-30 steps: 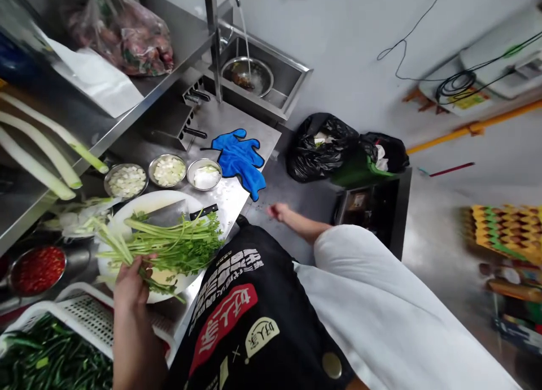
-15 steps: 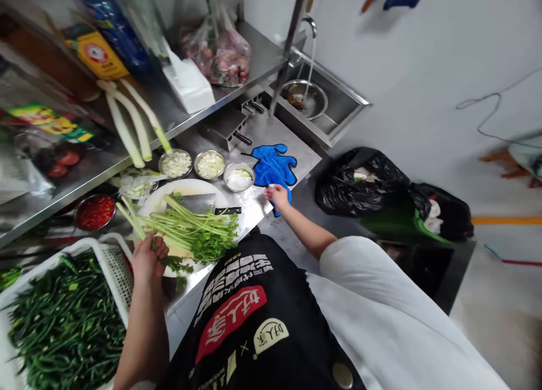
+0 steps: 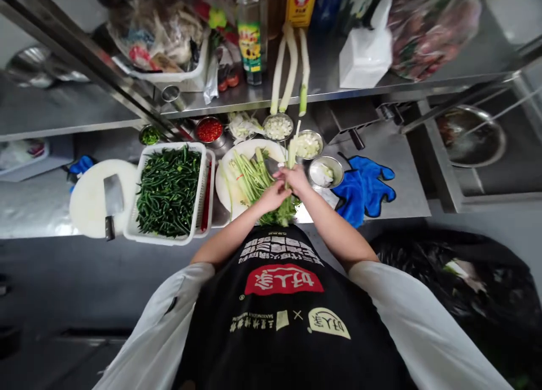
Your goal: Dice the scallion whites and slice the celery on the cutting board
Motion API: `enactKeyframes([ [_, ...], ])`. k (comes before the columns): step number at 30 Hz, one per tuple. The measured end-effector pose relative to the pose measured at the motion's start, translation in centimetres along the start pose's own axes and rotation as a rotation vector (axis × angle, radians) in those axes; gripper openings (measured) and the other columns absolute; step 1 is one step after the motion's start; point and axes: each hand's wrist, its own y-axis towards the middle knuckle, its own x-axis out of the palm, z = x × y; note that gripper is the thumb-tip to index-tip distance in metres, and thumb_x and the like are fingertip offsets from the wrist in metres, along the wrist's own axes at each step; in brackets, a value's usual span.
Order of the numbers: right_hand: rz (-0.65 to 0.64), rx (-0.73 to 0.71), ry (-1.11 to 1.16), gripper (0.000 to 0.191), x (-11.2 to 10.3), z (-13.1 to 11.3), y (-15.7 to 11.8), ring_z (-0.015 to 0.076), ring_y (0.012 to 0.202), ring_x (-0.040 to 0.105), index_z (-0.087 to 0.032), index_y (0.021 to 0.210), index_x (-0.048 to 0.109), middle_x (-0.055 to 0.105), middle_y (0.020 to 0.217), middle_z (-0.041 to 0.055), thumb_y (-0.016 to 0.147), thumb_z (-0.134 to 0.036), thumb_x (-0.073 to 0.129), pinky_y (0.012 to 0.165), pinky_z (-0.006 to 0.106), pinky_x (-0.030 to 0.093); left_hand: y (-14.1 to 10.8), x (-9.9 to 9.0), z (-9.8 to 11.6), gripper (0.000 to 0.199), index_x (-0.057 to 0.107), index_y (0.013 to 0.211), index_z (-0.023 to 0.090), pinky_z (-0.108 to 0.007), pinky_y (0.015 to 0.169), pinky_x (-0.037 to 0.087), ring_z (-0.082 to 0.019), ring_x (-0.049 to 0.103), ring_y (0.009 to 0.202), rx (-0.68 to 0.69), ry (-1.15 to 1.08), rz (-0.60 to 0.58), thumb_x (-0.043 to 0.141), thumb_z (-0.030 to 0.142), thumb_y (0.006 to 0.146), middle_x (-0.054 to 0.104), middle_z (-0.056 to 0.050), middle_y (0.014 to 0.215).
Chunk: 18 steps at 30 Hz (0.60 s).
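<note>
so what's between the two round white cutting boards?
In the head view, a white basket of green chilies. Something red shows along its right side, too hidden to identify.

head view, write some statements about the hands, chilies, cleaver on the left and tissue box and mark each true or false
1. The right hand holds green stalks. True.
2. A cleaver lies on the white board left of the basket. True.
3. The basket holds only tomatoes. False: the basket holds green chilies.
4. The left hand rests on the basket. False: the left hand is close beside the right hand.
5. A metal bowl holds red pieces. True.
6. The tissue box stands on the floor. False: the tissue box stands on the shelf.
</note>
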Motion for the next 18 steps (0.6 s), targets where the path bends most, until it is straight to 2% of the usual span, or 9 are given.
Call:
enactKeyframes([
  [1, 0.009, 0.024, -0.037, 0.024, -1.2, 0.3, 0.3, 0.0174, 0.061, 0.069, -0.021, 0.081, 0.062, 0.069, 0.064, 0.0, 0.081, -0.038, 0.079, 0.063, 0.029, 0.06, -0.4, -1.1, -1.2, 0.027, 0.076, 0.106, 0.02, -0.046, 0.106, 0.054, -0.027, 0.072, 0.106, -0.012, 0.014, -0.013, 0.084, 0.032, 0.084, 0.076, -0.008, 0.11],
  [2, 0.012, 0.042, -0.087, 0.022, -2.4, 0.7, 0.7, 0.0163, 0.054, 0.064, -0.021, 0.08, 0.061, 0.065, 0.06, -0.002, 0.081, -0.036, 0.078, 0.057, 0.028, 0.058, -0.8, -2.4, -2.4, 0.022, 0.075, 0.101, 0.02, -0.044, 0.105, 0.054, -0.026, 0.072, 0.104, -0.034, 0.006, 0.03, 0.083, 0.029, 0.083, 0.076, -0.008, 0.109],
  [3, 0.013, 0.054, -0.156, 0.021, -3.4, 1.0, 1.1, 0.0149, 0.049, 0.058, -0.021, 0.081, 0.06, 0.061, 0.058, -0.0037, 0.082, -0.033, 0.078, 0.054, 0.028, 0.055, -1.3, -3.8, -3.7, 0.019, 0.074, 0.098, 0.02, -0.042, 0.104, 0.054, -0.024, 0.072, 0.102, -0.068, -0.016, 0.133, 0.082, 0.026, 0.083, 0.076, -0.007, 0.107],
  [5, 0.038, 0.066, -0.345, 0.019, -4.5, 1.7, 2.0, 0.0146, 0.047, 0.055, -0.021, 0.082, 0.062, 0.059, 0.058, -0.0045, 0.081, -0.03, 0.078, 0.053, 0.029, 0.054, -1.9, -6.6, -6.3, 0.018, 0.069, 0.099, 0.019, -0.037, 0.101, 0.054, -0.021, 0.071, 0.099, -0.183, -0.066, 0.441, 0.078, 0.021, 0.083, 0.073, -0.006, 0.104],
  [7, 0.06, 0.053, -0.551, 0.019, -4.0, 2.4, 2.8, 0.0176, 0.058, 0.063, -0.019, 0.088, 0.066, 0.067, 0.068, -0.0004, 0.08, -0.029, 0.08, 0.063, 0.032, 0.058, -2.0, -8.6, -8.5, 0.029, 0.065, 0.108, 0.019, -0.034, 0.097, 0.054, -0.019, 0.071, 0.099, -0.326, -0.071, 0.677, 0.079, 0.022, 0.083, 0.071, -0.006, 0.107],
  [8, 0.065, 0.04, -0.648, 0.022, -3.2, 2.7, 3.2, 0.0202, 0.068, 0.069, -0.018, 0.093, 0.068, 0.072, 0.077, 0.0028, 0.079, -0.029, 0.081, 0.07, 0.034, 0.06, -1.9, -9.2, -9.3, 0.036, 0.064, 0.114, 0.019, -0.033, 0.096, 0.054, -0.02, 0.072, 0.099, -0.389, -0.063, 0.724, 0.081, 0.024, 0.082, 0.071, -0.007, 0.109],
  [11, 0.054, 0.018, -0.892, 0.035, 0.5, 3.8, 4.2, 0.0283, 0.099, 0.076, -0.017, 0.11, 0.072, 0.079, 0.108, 0.0114, 0.082, -0.035, 0.083, 0.091, 0.038, 0.06, -0.6, -9.7, -10.7, 0.056, 0.062, 0.125, 0.017, -0.034, 0.091, 0.055, -0.023, 0.074, 0.099, -0.472, -0.063, 0.647, 0.089, 0.032, 0.078, 0.075, -0.008, 0.106],
  [14, 0.023, 0.064, -1.059, 0.049, 3.6, 4.9, 4.6, 0.0346, 0.115, 0.074, -0.017, 0.123, 0.071, 0.077, 0.125, 0.0169, 0.084, -0.045, 0.084, 0.099, 0.042, 0.058, 1.0, -9.3, -10.9, 0.055, 0.068, 0.113, 0.016, -0.036, 0.086, 0.057, -0.027, 0.076, 0.096, -0.485, -0.142, 0.559, 0.095, 0.033, 0.069, 0.078, -0.01, 0.096],
  [18, 0.001, 0.109, -1.068, 0.059, 4.8, 6.1, 4.5, 0.0352, 0.12, 0.074, -0.017, 0.131, 0.068, 0.077, 0.13, 0.0171, 0.084, -0.05, 0.084, 0.099, 0.042, 0.058, 2.0, -9.6, -11.1, 0.051, 0.073, 0.1, 0.016, -0.04, 0.082, 0.06, -0.029, 0.078, 0.087, -0.498, -0.296, 0.515, 0.097, 0.034, 0.059, 0.079, -0.011, 0.086],
])
